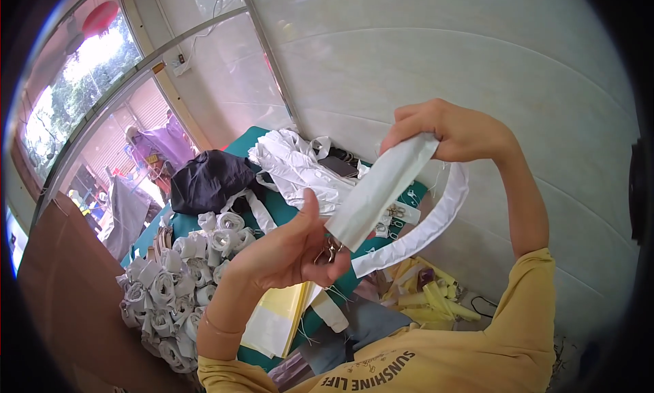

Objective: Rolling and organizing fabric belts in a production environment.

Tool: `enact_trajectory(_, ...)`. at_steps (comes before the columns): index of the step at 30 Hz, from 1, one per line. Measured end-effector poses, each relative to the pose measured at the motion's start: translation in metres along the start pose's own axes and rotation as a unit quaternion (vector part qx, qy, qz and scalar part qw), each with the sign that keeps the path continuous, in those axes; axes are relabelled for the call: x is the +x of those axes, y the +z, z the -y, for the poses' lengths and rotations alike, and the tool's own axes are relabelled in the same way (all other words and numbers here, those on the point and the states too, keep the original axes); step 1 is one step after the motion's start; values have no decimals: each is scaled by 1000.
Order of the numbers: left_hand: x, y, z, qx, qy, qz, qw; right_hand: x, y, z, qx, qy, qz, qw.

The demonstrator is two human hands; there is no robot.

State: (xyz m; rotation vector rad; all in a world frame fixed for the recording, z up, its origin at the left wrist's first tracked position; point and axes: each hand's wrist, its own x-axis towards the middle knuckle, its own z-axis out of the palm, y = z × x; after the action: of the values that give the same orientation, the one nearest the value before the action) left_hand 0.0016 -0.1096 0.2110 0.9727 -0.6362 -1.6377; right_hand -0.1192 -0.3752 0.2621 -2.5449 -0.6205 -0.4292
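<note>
Between my hands stretches a white fabric strap [385, 192], its wide flat part slanting up to the right. My right hand [446, 127] is raised and pinches the strap's upper end. From there a narrower length of the strap curves down and back toward my left hand. My left hand [289, 250] is lower, its thumb standing up and its fingers curled at the strap's lower end. A small shiny metal piece [332, 250] shows by those fingers; its exact kind is hard to make out.
Many rolled white straps [163, 291] are heaped on the left of the green table [252, 142]. Behind lie a black cloth bundle [210, 182] and white fabric [300, 165]. Scissors [395, 210] rest near the right edge. Yellow scraps [436, 301] lie below. A wall [436, 59] stands beyond.
</note>
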Motion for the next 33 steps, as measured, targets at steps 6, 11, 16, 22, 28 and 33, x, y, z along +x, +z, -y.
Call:
enact_trajectory(6, 13, 17, -3, 51, -18, -21, 998, -16, 10, -8, 32, 28, 0, 999)
enact_trajectory(11, 12, 31, -12, 203, 31, -12, 979, -25, 14, -27, 60, 51, 12, 997)
enact_trajectory(16, 4, 57, -49, 67, 307, 51, 948, -46, 92, -55, 343, 76, -96, 931)
enact_trajectory(22, 3, 38, -91, 206, 360, -134, 900, -67, 140, -10, 522, 130, -13, 843)
enact_trajectory(28, 38, 21, -63, 341, 387, -305, 801, -92, 149, 13, 470, 153, 34, 869)
enact_trajectory(33, 57, -12, -14, 707, 403, -342, 470, -93, 123, 38, 574, 136, 12, 807)
